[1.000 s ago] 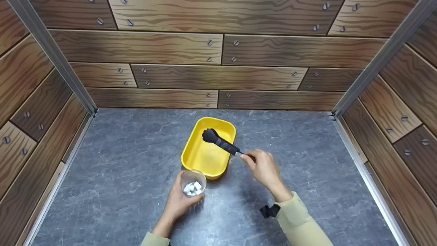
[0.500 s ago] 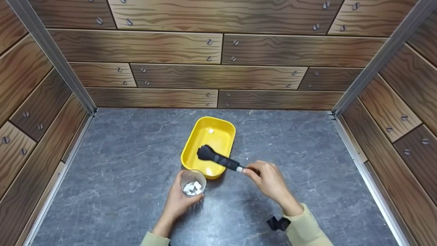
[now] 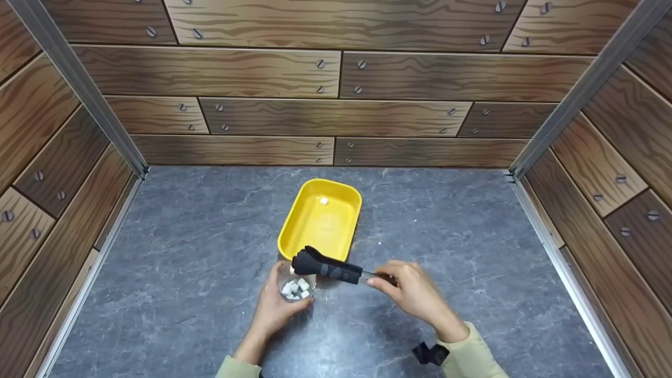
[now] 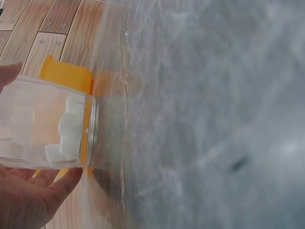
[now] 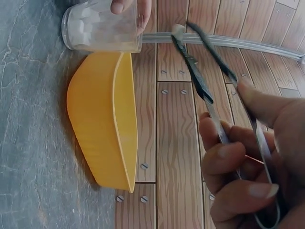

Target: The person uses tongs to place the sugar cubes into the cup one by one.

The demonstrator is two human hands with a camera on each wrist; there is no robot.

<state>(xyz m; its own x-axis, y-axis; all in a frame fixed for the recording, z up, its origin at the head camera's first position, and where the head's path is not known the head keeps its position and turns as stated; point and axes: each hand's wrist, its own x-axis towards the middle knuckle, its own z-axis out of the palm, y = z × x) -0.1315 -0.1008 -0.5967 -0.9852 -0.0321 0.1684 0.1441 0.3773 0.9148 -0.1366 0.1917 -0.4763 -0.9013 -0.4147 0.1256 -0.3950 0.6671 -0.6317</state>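
My left hand (image 3: 272, 310) grips a clear cup (image 4: 31, 114) with several white cubes (image 4: 71, 126) at its bottom; it stands upright on the grey surface. In my right hand (image 3: 412, 289) is a pair of metal tongs (image 3: 338, 269) with black tips. The head view has those tips over the cup's mouth. At the end of one arm of the tongs sits a white cube (image 5: 178, 31), seen in the right wrist view, above the cup. Just beyond the cup lies a yellow rectangular tub (image 3: 325, 226), with one white cube (image 3: 324, 200) near its far end.
Wood-patterned panels (image 3: 273, 118) wall in the grey marbled surface (image 3: 199, 226) at the back and both sides. Metal rails (image 3: 551, 107) run up the back corners. Tiny white specks (image 3: 379, 243) lie right of the tub.
The right hand has drawn the tongs from over the tub's far end toward me, to above the cup. A white cube in the tub has come into view. The left hand and cup stay put.
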